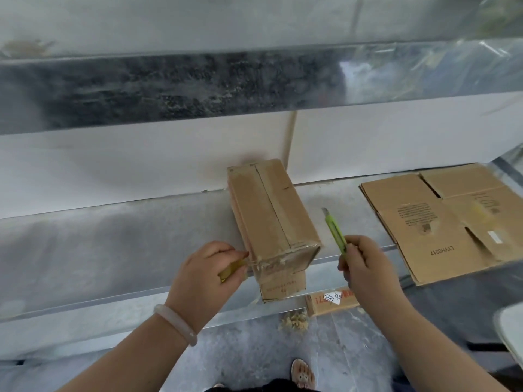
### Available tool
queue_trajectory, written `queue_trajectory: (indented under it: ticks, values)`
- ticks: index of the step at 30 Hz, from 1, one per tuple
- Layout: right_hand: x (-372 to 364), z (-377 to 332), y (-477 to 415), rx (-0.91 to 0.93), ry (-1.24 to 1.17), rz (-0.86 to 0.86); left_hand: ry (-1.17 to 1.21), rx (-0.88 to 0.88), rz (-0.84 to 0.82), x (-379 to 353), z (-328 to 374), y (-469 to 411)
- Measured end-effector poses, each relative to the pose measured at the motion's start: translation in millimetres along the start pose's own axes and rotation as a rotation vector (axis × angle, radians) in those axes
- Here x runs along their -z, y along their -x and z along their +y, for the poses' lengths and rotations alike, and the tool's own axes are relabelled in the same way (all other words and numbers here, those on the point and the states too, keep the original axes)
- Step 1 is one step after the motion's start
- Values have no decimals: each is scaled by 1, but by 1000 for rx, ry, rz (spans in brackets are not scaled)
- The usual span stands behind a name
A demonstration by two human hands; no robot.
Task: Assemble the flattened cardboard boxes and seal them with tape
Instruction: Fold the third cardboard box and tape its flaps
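Note:
An assembled cardboard box (271,210) stands on the metal shelf (113,244), its near end hanging over the front edge, with clear tape across that end. My left hand (206,270) grips a tape roll (232,269) held against the box's near left corner. To the right of the box, my right hand (365,267) grips a green utility knife (335,232), blade pointing up and away, apart from the box. A stack of flattened cardboard boxes (441,222) lies on the shelf at the right.
A white back wall (141,159) rises behind the shelf, with another metal shelf (198,86) overhead. On the floor below lie a small labelled carton (334,299) and a heap of shavings (294,321). A sandalled foot (302,373) shows at the bottom.

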State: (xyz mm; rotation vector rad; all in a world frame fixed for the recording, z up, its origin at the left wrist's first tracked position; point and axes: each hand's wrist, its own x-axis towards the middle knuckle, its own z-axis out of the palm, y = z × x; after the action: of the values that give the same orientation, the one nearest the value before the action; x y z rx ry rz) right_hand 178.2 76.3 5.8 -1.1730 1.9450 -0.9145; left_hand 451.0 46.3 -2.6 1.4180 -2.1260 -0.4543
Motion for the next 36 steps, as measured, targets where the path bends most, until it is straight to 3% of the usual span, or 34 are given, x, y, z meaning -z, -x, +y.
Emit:
queue_trajectory:
  ticks: [2, 5, 7, 11, 15, 19, 36]
  values:
    - [-4, -17, 33, -75, -277, -100, 20, 19, -2, 3, -1, 1]
    - [-13, -35, 71, -47, -379, -196, 65, 31, -4, 5, -2, 4]
    - [-21, -40, 86, 23, -308, -202, 83, 26, -5, 6, -4, 6]
    - [-36, -42, 101, 252, 152, -128, 126, 25, 13, 8, -6, 6]
    - [-49, -44, 109, 374, 416, -108, 138, 28, 18, 9, -7, 6]
    - [-58, -46, 117, 453, 455, -156, 150, 11, 21, 9, -8, 6]
    - [-83, -48, 107, 422, 624, -138, 204, 11, 77, 7, -4, 6]
